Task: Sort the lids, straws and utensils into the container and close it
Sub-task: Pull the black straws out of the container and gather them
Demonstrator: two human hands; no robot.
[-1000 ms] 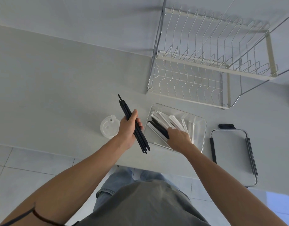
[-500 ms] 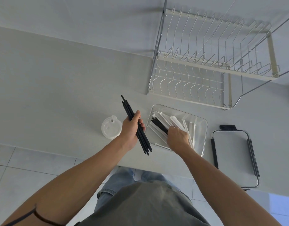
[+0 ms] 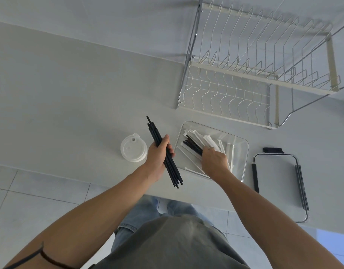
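While the left hand (image 3: 157, 158) grips a bundle of black straws (image 3: 164, 152) with thumb and fingers curled round its middle, the bundle stands slanted above the bench (image 3: 70, 105), its upper ends pointing up and to the left and its lower ends jutting out below the palm past the bench's near edge. These straws are thin, straight and matt black, their ends uneven at both tips. The right hand (image 3: 213, 162) reaches into the clear container (image 3: 243, 152), its fingers curled down among the contents and closed on a few more black straws (image 3: 193, 145), whose free ends stick out up and to the left of the knuckles. Around that hand lie white paper-wrapped straws or utensils (image 3: 208, 139), fanned loosely across the container's floor; which of the two they are cannot be told. The container is a shallow, transparent rectangular box with rounded corners, sitting near the bench's front edge, just right of the left hand. A stack of round translucent white cup lids (image 3: 133, 148) rests on the bench just left of the left hand, apart from it. To the right of the container, near but not touching, the container's lid (image 3: 278, 177) lies flat, clear with black clips along its sides. Behind stands a white wire dish rack (image 3: 245, 74) against the wall.
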